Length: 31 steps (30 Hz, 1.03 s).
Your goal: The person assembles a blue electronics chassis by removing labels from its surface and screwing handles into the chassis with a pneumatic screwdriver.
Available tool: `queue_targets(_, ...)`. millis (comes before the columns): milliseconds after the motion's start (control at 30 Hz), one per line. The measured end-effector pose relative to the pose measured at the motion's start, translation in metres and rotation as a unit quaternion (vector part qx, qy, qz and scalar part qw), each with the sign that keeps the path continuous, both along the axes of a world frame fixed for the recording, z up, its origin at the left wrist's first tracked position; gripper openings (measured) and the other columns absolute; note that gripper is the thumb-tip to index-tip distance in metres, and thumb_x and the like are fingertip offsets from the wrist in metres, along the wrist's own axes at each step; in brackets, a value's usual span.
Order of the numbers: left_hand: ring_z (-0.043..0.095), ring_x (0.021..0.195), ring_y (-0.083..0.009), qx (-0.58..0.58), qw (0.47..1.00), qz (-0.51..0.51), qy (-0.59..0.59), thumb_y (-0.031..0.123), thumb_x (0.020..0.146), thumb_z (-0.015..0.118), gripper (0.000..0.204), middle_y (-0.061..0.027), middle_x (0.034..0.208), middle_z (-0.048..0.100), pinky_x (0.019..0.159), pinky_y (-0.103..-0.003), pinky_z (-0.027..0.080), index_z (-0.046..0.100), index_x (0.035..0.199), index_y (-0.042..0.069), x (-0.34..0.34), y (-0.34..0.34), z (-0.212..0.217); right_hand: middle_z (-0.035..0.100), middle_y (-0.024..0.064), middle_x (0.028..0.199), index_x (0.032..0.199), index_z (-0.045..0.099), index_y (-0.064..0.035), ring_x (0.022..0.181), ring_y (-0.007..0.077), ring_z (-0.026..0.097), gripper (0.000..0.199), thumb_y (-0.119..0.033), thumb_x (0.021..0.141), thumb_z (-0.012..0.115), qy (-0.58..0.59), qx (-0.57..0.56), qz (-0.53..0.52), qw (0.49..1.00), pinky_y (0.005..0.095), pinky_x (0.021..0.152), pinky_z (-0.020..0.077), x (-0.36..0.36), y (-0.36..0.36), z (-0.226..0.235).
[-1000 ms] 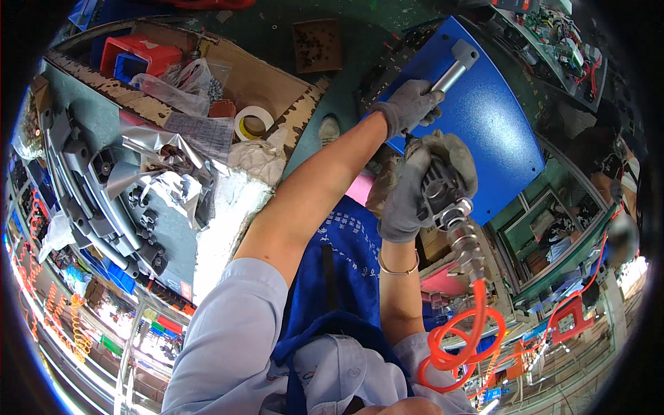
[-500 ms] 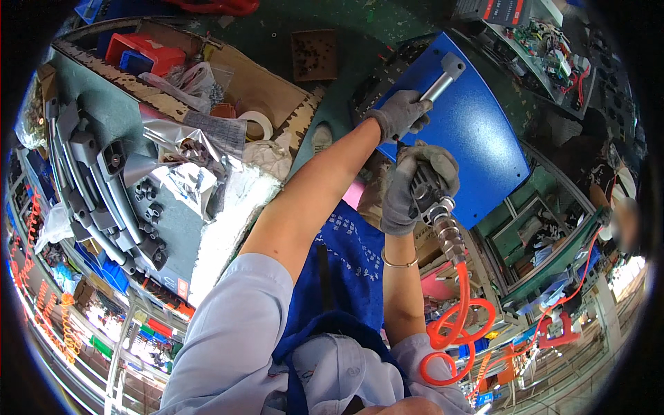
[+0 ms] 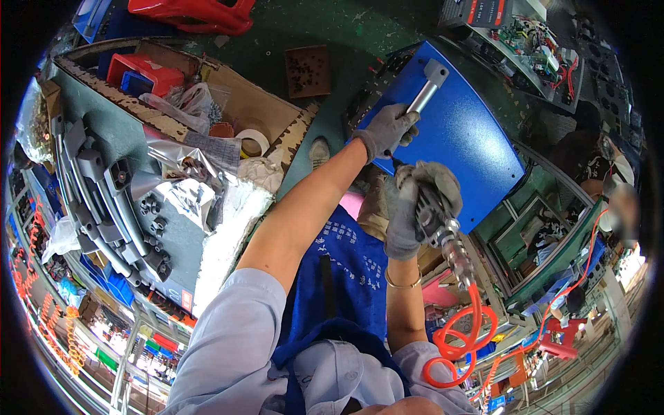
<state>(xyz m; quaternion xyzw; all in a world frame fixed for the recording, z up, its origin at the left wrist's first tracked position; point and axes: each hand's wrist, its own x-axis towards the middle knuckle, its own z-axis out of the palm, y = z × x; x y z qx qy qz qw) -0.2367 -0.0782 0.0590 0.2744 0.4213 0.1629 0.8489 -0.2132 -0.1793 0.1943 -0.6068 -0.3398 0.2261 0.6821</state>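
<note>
My gloved left hand [image 3: 389, 129] is wrapped round the near end of a grey handle [image 3: 427, 86] with a silver bar. That handle lies against a blue panel [image 3: 456, 124], its far end block plain to see. In my gloved right hand [image 3: 423, 200] is a pneumatic screwdriver [image 3: 434, 218], its tip pointing up and left toward the handle's near end by the panel's edge. A red coiled air hose [image 3: 474, 311] runs down from the tool. Whether the tip touches a screw is hidden between the two gloves.
Several similar grey handles [image 3: 104, 200] lie on the bench at the left. Beside them a cardboard box [image 3: 277, 104] holds a red bin [image 3: 155, 72] and a tape roll [image 3: 254, 142]. A small box of dark parts [image 3: 308, 71] stands on the floor. An opened unit with wiring [image 3: 532, 52] is at far right.
Both hands, the screwdriver, the handle and the blue panel appear slightly shifted in view, along with the surroundings. The grips look the same, and the tool tip stays near the handle's end.
</note>
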Motion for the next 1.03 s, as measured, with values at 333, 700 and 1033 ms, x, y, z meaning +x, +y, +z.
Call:
queue_targets(333,0.059,0.060,-0.0123,-0.060,0.994,0.088,-0.026,0.028,0.098,0.054,0.030,-0.0072,0.081,0.061,0.057,-0.027,0.053,0.057,0.110,0.000,-0.037,-0.009,0.067,0.051,0.0112,0.099,0.121,0.046,-0.0158,0.075,0.0238,0.057,0.042,-0.004,0.087,0.067,0.029,0.049,0.028,0.998,0.0406,0.066,0.0538,0.044,-0.021,0.120)
queue_targets(700,0.060,0.073,-0.0114,-0.059,0.988,0.142,-0.026,0.026,0.097,0.058,0.037,-0.0052,0.084,0.060,0.061,-0.024,0.050,0.053,0.122,-0.001,-0.216,-0.040,0.339,0.055,0.0121,0.098,0.105,0.050,0.0026,0.088,0.0232,0.055,0.019,0.002,0.086,0.055,-0.170,-0.104,0.118,0.973,0.0373,0.082,0.0499,0.061,-0.051,0.198)
queue_targets(1033,0.062,0.086,-0.0161,0.033,0.965,-0.033,0.259,0.028,0.102,0.049,0.026,-0.0103,0.095,0.062,0.076,-0.031,0.053,0.056,0.112,0.005,-0.452,0.003,0.276,0.055,0.0166,0.114,0.119,0.050,-0.0005,0.104,0.0287,0.056,0.032,-0.003,0.089,0.059,-0.119,-0.200,0.089,0.968,0.0398,0.096,0.0450,0.041,-0.087,0.226)
